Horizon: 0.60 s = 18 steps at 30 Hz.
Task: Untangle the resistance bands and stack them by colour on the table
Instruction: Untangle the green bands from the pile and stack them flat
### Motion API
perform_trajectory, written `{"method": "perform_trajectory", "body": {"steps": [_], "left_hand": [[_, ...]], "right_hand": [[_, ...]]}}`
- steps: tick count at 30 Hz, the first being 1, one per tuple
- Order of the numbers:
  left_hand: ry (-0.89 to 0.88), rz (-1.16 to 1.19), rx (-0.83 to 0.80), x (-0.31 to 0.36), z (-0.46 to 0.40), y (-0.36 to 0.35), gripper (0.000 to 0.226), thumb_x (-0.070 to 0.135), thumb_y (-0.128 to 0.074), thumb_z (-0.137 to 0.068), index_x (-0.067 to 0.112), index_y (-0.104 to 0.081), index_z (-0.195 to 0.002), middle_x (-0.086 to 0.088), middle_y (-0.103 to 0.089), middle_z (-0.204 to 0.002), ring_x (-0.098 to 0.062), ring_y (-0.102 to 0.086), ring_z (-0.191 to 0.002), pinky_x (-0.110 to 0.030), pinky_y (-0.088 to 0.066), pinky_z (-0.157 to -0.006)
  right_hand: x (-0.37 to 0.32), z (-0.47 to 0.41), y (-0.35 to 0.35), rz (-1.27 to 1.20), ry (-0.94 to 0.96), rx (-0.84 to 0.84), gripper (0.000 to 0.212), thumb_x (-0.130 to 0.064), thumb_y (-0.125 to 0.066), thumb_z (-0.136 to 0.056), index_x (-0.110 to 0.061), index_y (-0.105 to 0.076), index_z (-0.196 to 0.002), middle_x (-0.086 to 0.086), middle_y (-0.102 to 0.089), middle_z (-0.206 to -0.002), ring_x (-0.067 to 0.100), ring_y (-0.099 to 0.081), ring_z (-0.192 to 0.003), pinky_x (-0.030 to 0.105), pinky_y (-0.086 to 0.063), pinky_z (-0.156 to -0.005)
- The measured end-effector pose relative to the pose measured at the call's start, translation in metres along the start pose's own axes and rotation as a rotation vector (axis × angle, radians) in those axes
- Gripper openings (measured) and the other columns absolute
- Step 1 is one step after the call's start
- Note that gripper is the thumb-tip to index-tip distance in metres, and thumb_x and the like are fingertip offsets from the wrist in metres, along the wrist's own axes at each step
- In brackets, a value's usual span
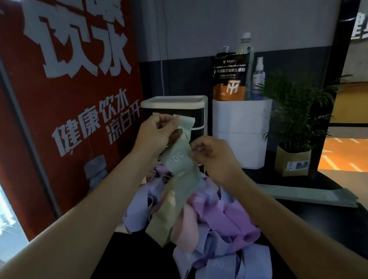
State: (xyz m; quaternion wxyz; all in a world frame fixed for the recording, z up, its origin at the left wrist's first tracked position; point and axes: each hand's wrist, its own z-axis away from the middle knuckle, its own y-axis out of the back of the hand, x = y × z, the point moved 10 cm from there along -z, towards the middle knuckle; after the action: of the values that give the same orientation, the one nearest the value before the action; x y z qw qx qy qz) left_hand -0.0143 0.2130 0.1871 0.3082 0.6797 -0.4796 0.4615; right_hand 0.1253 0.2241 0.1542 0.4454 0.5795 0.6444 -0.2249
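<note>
Nearest, at 6 o'clock: tangled heap of flat elastic resistance bands [213,234] in lilac, blue-violet and pale pink, lying on the round black table [338,232]. Loops cross over and through each other, so none comes free by a plain lift. A blue-violet loop at the bottom edge carries a faint "20"

Centre: 1 sage-green flat resistance band [182,176] printed "30" is raised above the heap, its lower end trailing down among the other bands. Judged: held high so its own weight drags it clear of the knot and the snag shows

Left hand [155,131], at 11 o'clock of the heap, is clenched round the green band's top end, thumb and fingers pinching the fabric; it serves as the anchor. Right hand [214,156], just beside and lower, pinches the band's right edge near the "30", likely to spread the loop or flatten it

At 3 o'clock: neat stack of flattened grey-green bands [307,196] lies straight along the table's right rim, well apart from the heap. Judged: the green pile, where this band belongs. No other colour stacks visible; most of the sorting looks undone

Far, 12 to 1 o'clock: white bin with black body [174,104], white tub [241,133] holding an orange-and-black powder pouch [231,77] and bottles, potted palm [294,116]
</note>
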Motion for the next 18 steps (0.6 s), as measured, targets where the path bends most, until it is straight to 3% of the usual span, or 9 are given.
{"method": "perform_trajectory", "body": {"steps": [2,4,6,9,12,16,18], "left_hand": [[0.054,0.007,-0.127,-0.011,0.003,-0.007,0.010,0.026,-0.056,-0.092,0.018,-0.061,-0.096,-0.003,-0.064,-0.095,-0.012,-0.062,-0.089,-0.019,-0.051,-0.073],[0.019,-0.063,-0.215,-0.014,0.010,-0.010,0.013,0.029,-0.056,-0.091,0.026,-0.059,-0.104,0.001,-0.062,-0.107,-0.009,-0.060,-0.100,-0.017,-0.050,-0.080],[-0.019,-0.122,-0.366,-0.018,0.023,-0.019,0.033,0.033,-0.069,-0.081,0.035,-0.055,-0.111,0.009,-0.059,-0.117,-0.004,-0.057,-0.108,-0.021,-0.049,-0.086],[-0.042,-0.161,-0.541,-0.025,0.043,-0.036,0.053,0.023,-0.077,-0.066,0.035,-0.054,-0.112,0.008,-0.058,-0.119,-0.005,-0.057,-0.111,-0.025,-0.051,-0.091],[-0.119,-0.131,-0.399,-0.017,0.037,-0.031,0.034,0.006,-0.072,-0.074,0.025,-0.060,-0.099,0.003,-0.063,-0.099,-0.009,-0.062,-0.093,-0.020,-0.053,-0.078],[-0.181,-0.137,-0.229,-0.011,0.027,-0.015,0.008,0.005,-0.065,-0.082,0.010,-0.065,-0.089,-0.017,-0.065,-0.090,-0.019,-0.062,-0.084,-0.029,-0.054,-0.078],[-0.206,-0.180,-0.152,-0.010,0.022,-0.003,0.004,0.007,-0.063,-0.085,0.011,-0.064,-0.085,-0.012,-0.066,-0.086,-0.011,-0.063,-0.079,-0.025,-0.053,-0.074]], "right_hand": [[-0.002,-0.005,0.009,-0.085,-0.019,0.036,0.010,0.006,-0.059,-0.085,-0.002,-0.062,-0.089,0.001,-0.060,-0.074,-0.001,-0.056,-0.063,0.013,-0.048,-0.065],[0.006,-0.009,0.019,-0.198,-0.086,0.083,0.008,0.002,-0.057,-0.088,-0.001,-0.063,-0.093,0.011,-0.064,-0.082,0.014,-0.059,-0.076,0.027,-0.051,-0.074],[0.017,-0.010,0.025,-0.244,-0.153,0.098,0.011,-0.001,-0.055,-0.090,-0.009,-0.062,-0.089,0.012,-0.065,-0.087,0.022,-0.059,-0.082,0.036,-0.051,-0.076],[0.024,-0.007,0.024,-0.357,-0.208,0.066,0.016,-0.002,-0.053,-0.091,-0.011,-0.063,-0.084,0.004,-0.067,-0.076,0.016,-0.063,-0.072,0.029,-0.054,-0.065],[0.023,-0.003,0.025,-0.416,-0.229,0.070,0.018,-0.003,-0.053,-0.091,-0.011,-0.063,-0.078,-0.001,-0.067,-0.065,0.010,-0.062,-0.061,0.022,-0.053,-0.057],[0.023,-0.005,0.049,-0.362,-0.236,0.220,0.020,-0.003,-0.053,-0.091,-0.013,-0.061,-0.075,0.004,-0.060,-0.072,0.018,-0.055,-0.071,0.035,-0.049,-0.072],[0.025,-0.006,0.071,-0.341,-0.232,0.324,0.022,-0.003,-0.052,-0.092,-0.014,-0.059,-0.073,0.003,-0.057,-0.072,0.022,-0.050,-0.074,0.038,-0.044,-0.075]]}}
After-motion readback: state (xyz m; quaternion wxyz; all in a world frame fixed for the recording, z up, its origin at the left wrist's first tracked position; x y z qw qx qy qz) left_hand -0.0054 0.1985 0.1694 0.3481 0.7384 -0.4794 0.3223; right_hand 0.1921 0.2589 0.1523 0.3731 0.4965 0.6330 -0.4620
